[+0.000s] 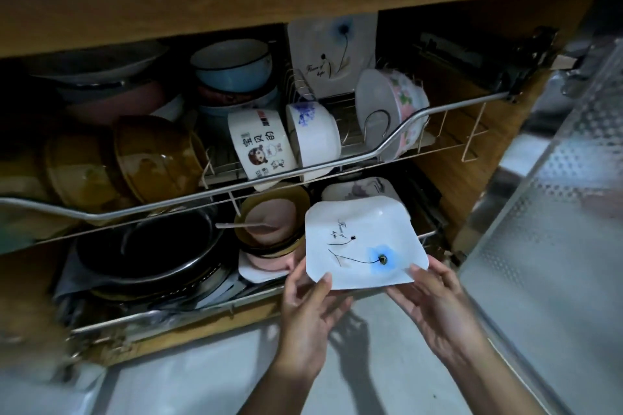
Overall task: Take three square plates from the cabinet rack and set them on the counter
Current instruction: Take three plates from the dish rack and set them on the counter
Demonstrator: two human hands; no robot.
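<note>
A white square plate (362, 242) with a blue flower and thin black stems is held flat in front of the lower rack. My left hand (308, 305) grips its near-left corner, thumb on top. My right hand (435, 300) holds its near-right edge from below. Another square plate (332, 54) of the same pattern stands upright at the back of the upper wire rack (387, 148). Beneath the held plate, part of a further patterned plate (357, 187) shows in the lower rack.
The upper rack holds brown bowls (135, 158), a cartoon-printed white bowl (259, 145), a blue-flowered bowl (315, 131) and a pink-patterned bowl (401, 111). Dark metal pans (148, 246) and pink dishes (269, 226) fill the lower rack. An open frosted cabinet door (553, 246) stands at right.
</note>
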